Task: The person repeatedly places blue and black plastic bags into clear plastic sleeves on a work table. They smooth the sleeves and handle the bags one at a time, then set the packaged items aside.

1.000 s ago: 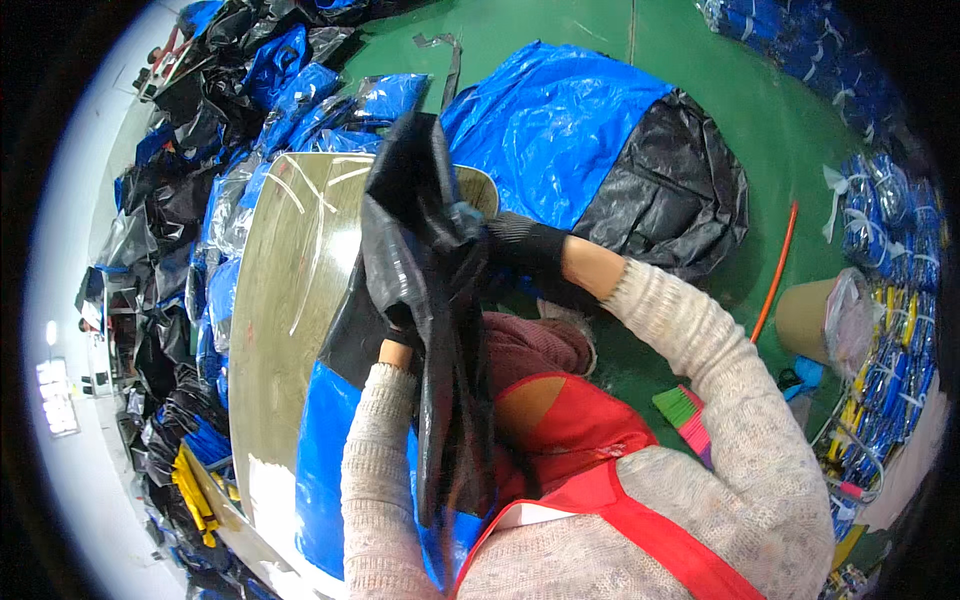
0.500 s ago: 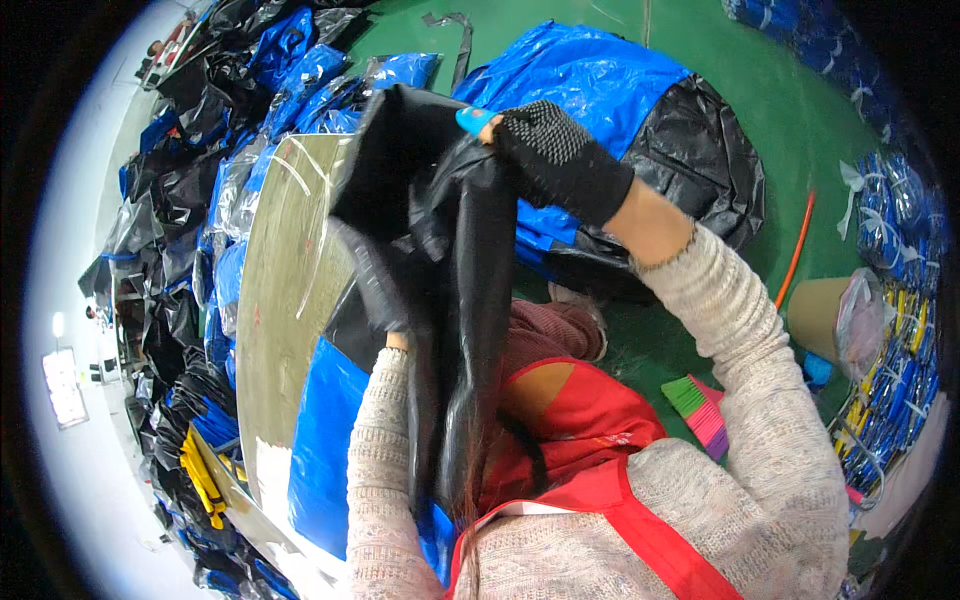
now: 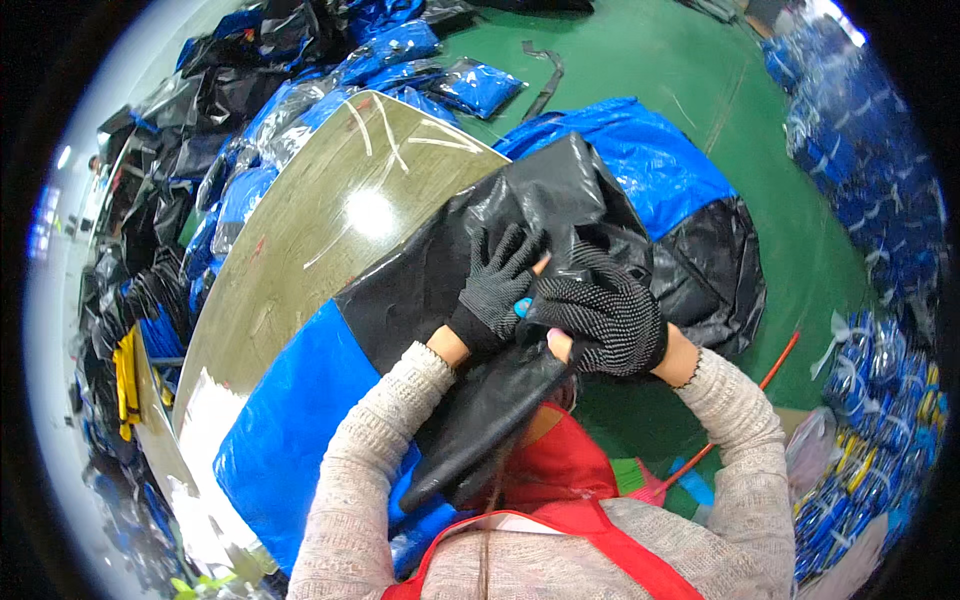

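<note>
A large sheet-like piece of black and blue plastic (image 3: 400,310) lies over the table edge, its near part hanging down in front of me. My left hand (image 3: 494,288), in a black dotted glove, rests on the black part with its fingers spread. Close beside it, my right hand (image 3: 606,315), gloved alike, has its fingers bent around a fold of the black plastic. Some fingertips stick out bare from the gloves, and a blue-covered fingertip shows between the hands; whose it is I cannot tell.
A wood-patterned tabletop (image 3: 330,210) with white strips stands to the left. Beyond it lie heaped black and blue plastic pieces (image 3: 240,90). A blue and black bundle (image 3: 670,185) sits on the green floor (image 3: 790,210). Tied blue bundles (image 3: 850,130) line the right, near a red stick (image 3: 780,360).
The raised black plastic has come down flat onto the table edge. My right hand has lowered, and my left hand, hidden by the plastic before, now lies on top of it.
</note>
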The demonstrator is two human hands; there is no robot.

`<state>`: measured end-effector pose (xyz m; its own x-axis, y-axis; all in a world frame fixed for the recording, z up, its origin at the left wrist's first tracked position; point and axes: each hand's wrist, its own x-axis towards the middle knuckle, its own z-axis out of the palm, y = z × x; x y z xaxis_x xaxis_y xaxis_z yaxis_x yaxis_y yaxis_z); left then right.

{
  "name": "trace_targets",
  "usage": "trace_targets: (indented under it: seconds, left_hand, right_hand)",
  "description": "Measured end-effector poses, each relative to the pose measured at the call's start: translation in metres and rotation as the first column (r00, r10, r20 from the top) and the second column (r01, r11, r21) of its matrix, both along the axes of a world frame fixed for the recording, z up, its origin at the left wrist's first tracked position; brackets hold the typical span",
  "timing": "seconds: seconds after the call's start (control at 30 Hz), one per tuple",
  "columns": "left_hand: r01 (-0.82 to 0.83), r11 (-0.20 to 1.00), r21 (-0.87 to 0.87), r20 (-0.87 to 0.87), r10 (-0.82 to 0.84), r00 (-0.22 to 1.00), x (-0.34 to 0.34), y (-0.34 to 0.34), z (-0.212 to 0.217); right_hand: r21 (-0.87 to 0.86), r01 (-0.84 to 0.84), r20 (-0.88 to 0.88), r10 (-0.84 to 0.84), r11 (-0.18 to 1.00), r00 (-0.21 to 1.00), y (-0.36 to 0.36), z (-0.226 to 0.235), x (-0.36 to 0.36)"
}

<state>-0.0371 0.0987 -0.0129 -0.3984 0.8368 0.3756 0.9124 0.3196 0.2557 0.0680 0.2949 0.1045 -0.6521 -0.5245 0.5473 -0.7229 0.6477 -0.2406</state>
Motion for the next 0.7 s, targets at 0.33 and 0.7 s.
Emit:
trace_targets:
  seconds: [0.33, 0.7]
  left_hand:
    - [-0.067, 0.997, 0.045, 0.160, 0.059, 0.985, 0.020, -0.045, 0.023]
    - [-0.118, 0.967, -0.227, 0.161, 0.157, 0.974, 0.048, -0.193, 0.055]
  right_hand:
    - [0.396, -0.120, 0.178, 0.052, 0.910, 0.983, -0.088, -0.022, -0.142]
    - [0.396, 0.202, 0.335, -0.345, 0.896, 0.877, -0.078, -0.065, -0.194]
